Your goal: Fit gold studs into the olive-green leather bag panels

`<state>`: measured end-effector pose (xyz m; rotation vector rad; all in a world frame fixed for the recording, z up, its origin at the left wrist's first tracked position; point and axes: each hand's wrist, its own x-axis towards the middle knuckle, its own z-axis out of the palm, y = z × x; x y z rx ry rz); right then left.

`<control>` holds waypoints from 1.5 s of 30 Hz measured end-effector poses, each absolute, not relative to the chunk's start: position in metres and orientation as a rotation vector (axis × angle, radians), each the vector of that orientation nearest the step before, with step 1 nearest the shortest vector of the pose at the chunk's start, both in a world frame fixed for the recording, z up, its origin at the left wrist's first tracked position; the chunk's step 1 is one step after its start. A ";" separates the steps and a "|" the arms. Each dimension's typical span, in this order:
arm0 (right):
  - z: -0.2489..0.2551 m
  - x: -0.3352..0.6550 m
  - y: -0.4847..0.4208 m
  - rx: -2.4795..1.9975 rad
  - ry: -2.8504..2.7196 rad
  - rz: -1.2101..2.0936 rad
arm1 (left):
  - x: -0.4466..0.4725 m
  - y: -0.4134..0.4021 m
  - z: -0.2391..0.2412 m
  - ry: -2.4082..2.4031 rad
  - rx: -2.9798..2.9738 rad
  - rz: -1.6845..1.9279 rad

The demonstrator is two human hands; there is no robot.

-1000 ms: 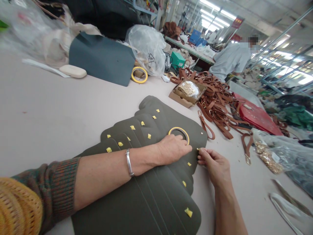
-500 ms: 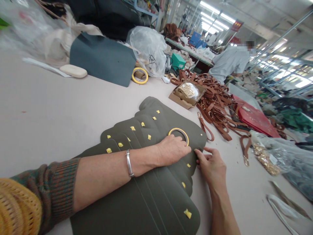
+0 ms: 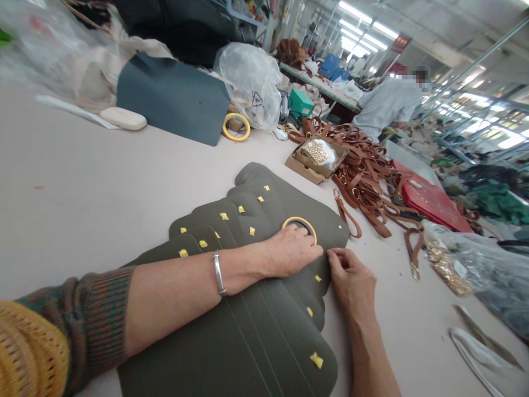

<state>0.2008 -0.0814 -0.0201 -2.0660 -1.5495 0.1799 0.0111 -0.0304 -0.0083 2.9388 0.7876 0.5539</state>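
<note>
Several dark olive-green leather-like panels (image 3: 198, 336) lie overlapped in a stepped fan on the table. Small yellow tape pieces (image 3: 317, 360) dot their edges. My left hand (image 3: 289, 252) reaches across the top panel, fingers curled round a roll of yellow tape (image 3: 298, 219) that rests against it. Close beside it, my right hand (image 3: 354, 278) is closed in a pinch at the top panel's right edge. What sits between its thumb and finger is too small to tell. A tiny gold mark (image 3: 340, 226) shows near the panel's corner.
Brown straps with metal clips (image 3: 366, 165) pile up behind a cardboard box (image 3: 308, 169) of gold hardware. Another yellow tape roll (image 3: 236, 127) stands by a dark blue-grey sheet (image 3: 169, 99). Bagged gold fittings (image 3: 448, 267) lie right. A person in grey (image 3: 388, 105) is further back.
My right hand has shifted slightly left, its thumb and finger drawing together into a tighter pinch. The tape roll in my left hand has tilted slightly left. The panels stay put.
</note>
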 end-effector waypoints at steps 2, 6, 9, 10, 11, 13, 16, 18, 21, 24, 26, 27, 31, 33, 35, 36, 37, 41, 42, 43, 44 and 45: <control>-0.019 0.203 -0.082 -2.049 -1.620 0.208 | 0.010 -0.029 -0.004 0.768 2.941 0.572; -0.014 0.208 -0.087 -2.045 -1.721 0.399 | 0.006 -0.025 0.003 0.704 2.926 0.606; -0.010 0.209 -0.091 -2.033 -1.780 0.618 | 0.004 -0.023 0.004 0.655 2.902 0.651; -0.009 0.208 -0.091 -2.031 -1.788 0.685 | 0.003 -0.023 0.004 0.640 2.892 0.673; -0.008 0.208 -0.091 -2.033 -1.790 0.736 | 0.003 -0.022 0.003 0.628 2.882 0.692; -0.008 0.206 -0.090 -2.045 -1.779 0.770 | 0.003 -0.022 0.002 0.615 2.867 0.708; -0.008 0.205 -0.090 -2.009 -1.703 0.743 | 0.004 -0.022 0.001 0.626 2.841 0.717; -0.008 0.204 -0.091 -1.886 -1.572 0.695 | 0.005 -0.023 0.001 0.619 2.809 0.748; -0.008 0.200 -0.094 -1.624 -1.483 0.559 | 0.006 -0.024 -0.001 0.604 2.753 0.806; -0.007 0.193 -0.094 -1.487 -1.681 0.374 | 0.007 -0.024 -0.002 0.633 2.729 0.808; -0.007 0.188 -0.093 -1.472 -1.793 0.222 | 0.007 -0.024 -0.003 0.660 2.738 0.776; -0.007 0.185 -0.092 -1.475 -1.822 0.155 | 0.007 -0.024 -0.002 0.673 2.744 0.759; -0.011 0.181 -0.092 -1.509 -1.871 -0.054 | 0.006 -0.025 -0.001 0.717 2.740 0.722; -0.012 0.180 -0.092 -1.547 -1.870 -0.150 | 0.006 -0.026 0.000 0.734 2.736 0.710; -0.011 0.179 -0.093 -1.583 -1.854 -0.205 | 0.007 -0.026 0.000 0.753 2.742 0.700; -0.011 0.178 -0.094 -1.596 -1.841 -0.213 | 0.007 -0.026 -0.001 0.761 2.748 0.696; -0.009 0.177 -0.094 -1.609 -1.820 -0.207 | 0.007 -0.025 -0.001 0.768 2.759 0.694; -0.004 0.168 -0.095 -1.723 -1.579 0.078 | 0.006 -0.026 0.001 0.775 2.791 0.730; -0.003 0.166 -0.094 -1.739 -1.482 0.220 | 0.006 -0.028 0.002 0.777 2.786 0.759; -0.003 0.166 -0.092 -1.735 -1.377 0.362 | 0.006 -0.029 0.004 0.780 2.776 0.794; -0.004 0.167 -0.090 -1.711 -1.265 0.486 | 0.006 -0.031 0.005 0.786 2.767 0.829; -0.005 0.171 -0.088 -1.675 -1.152 0.581 | 0.006 -0.033 0.006 0.791 2.764 0.858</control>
